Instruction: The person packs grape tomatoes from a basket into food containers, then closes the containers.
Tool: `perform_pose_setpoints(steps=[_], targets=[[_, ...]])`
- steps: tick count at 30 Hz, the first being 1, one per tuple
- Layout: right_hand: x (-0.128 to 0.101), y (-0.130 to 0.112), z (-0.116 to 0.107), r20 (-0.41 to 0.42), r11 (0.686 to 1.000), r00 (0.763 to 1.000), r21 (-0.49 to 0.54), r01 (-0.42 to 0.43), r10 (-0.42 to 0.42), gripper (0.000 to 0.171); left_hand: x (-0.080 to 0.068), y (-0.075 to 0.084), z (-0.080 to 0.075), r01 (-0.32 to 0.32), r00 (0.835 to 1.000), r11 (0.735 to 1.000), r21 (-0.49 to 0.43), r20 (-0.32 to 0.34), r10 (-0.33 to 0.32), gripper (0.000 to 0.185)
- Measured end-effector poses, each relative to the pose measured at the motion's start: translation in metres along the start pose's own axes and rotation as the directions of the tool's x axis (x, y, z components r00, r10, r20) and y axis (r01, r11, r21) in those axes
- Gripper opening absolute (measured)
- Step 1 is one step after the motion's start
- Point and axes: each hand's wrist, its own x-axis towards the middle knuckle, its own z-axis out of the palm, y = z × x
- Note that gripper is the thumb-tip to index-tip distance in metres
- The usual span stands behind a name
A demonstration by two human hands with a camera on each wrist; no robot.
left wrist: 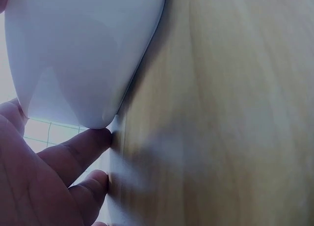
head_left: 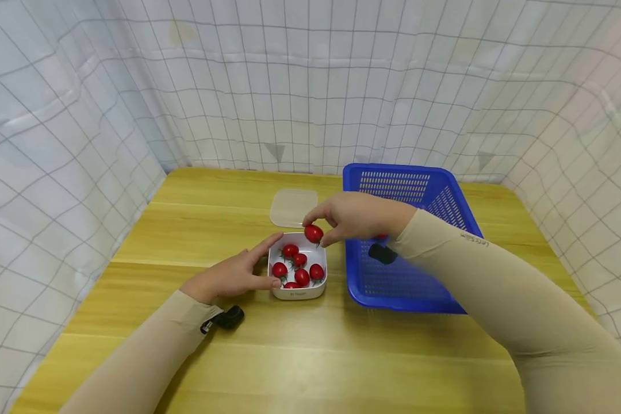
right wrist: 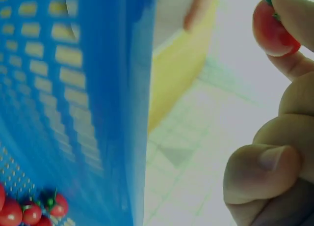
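Cherry tomato [head_left: 313, 233], red with its green stem on, sits pinched between the thumb and fingertips of my right hand [head_left: 359, 217], held directly above the far rim of the small white container [head_left: 297, 291]. The fruit is already at my fingers; the open tub lies straight below and a touch toward me, so the drop is short and downward. My left hand [head_left: 231, 275] is nearer the tub, fingers straight and relaxed against its left wall, gripping nothing. 6 cherry tomatoes [head_left: 296, 267] lie inside. Just to my right stands the blue plastic basket [head_left: 407, 287], with more tomatoes [right wrist: 30, 211] in its corner. The clear lid [head_left: 292, 207] rests beyond on the wooden table [head_left: 196, 213].
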Motion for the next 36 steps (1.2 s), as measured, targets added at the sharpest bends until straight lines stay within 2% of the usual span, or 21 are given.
perform_pose_setpoints(steps=[4,8,11,14,18,22,25,30,36], targets=[[0.01,-0.005,0.009,0.016,0.999,0.999,0.023,0.043,-0.043,0.054,0.0,-0.001,0.001,0.003,1.0,1.0,-0.014,0.012,-0.003,0.102],[0.003,0.008,0.007,-0.051,0.998,0.999,0.062,0.003,0.0,0.054,-0.001,0.0,0.001,0.004,1.0,1.0,-0.005,0.01,-0.004,0.103],[-0.007,0.037,0.001,-0.107,0.99,0.991,0.121,-0.067,0.08,0.049,-0.001,0.001,0.001,0.004,1.0,1.0,0.0,0.001,-0.004,0.103],[-0.017,0.077,0.002,-0.124,0.979,0.979,0.144,-0.147,0.165,0.045,-0.001,0.001,0.0,0.002,1.0,1.0,-0.002,-0.002,-0.002,0.103],[-0.026,0.125,0.014,-0.064,0.965,0.968,0.116,-0.235,0.244,0.045,-0.001,0.0,0.0,-0.002,1.0,1.0,-0.026,0.002,0.002,0.105],[-0.03,0.152,0.028,0.012,0.962,0.966,0.096,-0.257,0.257,0.046,-0.001,0.001,0.0,-0.001,1.0,1.0,-0.026,-0.001,0.001,0.105],[-0.03,0.159,0.036,0.024,0.967,0.971,0.089,-0.237,0.236,0.046,-0.001,0.001,0.001,-0.003,1.0,1.0,-0.002,-0.005,0.003,0.105],[-0.025,0.158,0.042,-0.003,0.98,0.982,0.063,-0.19,0.191,0.043,-0.001,-0.001,0.002,-0.003,1.0,1.0,0.012,-0.016,0.003,0.105],[-0.024,0.154,0.042,-0.008,0.972,0.974,0.078,-0.223,0.224,0.043,0.0,-0.001,0.002,-0.009,1.0,1.0,0.003,-0.017,0.009,0.105]])
